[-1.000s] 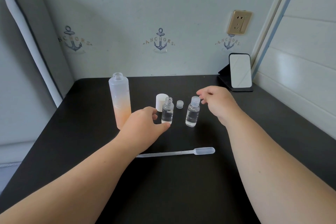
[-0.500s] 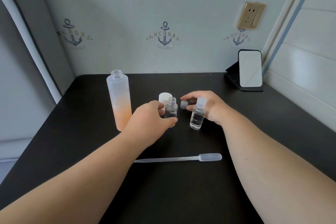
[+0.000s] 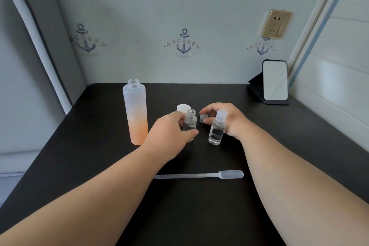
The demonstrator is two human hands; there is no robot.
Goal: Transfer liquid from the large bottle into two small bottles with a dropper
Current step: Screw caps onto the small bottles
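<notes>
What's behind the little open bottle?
A white round cap stands behind the small uncapped clear bottle. The left hand and bottle cover its lower part.

The black table (image 3: 95, 158) bears three bottles, two caps, a dropper (image 3: 199, 175) and a mirror (image 3: 275, 82).

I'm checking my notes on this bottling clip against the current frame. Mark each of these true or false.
1. The large bottle stands uncapped. True.
2. The dropper is in the right hand. False: it lies on the table, touched by neither hand.
3. The left hand grips the open small bottle. True.
4. Both small bottles are capped. False: only the right small bottle wears a cap.
5. The right hand pinches the small clear cap. True.
</notes>
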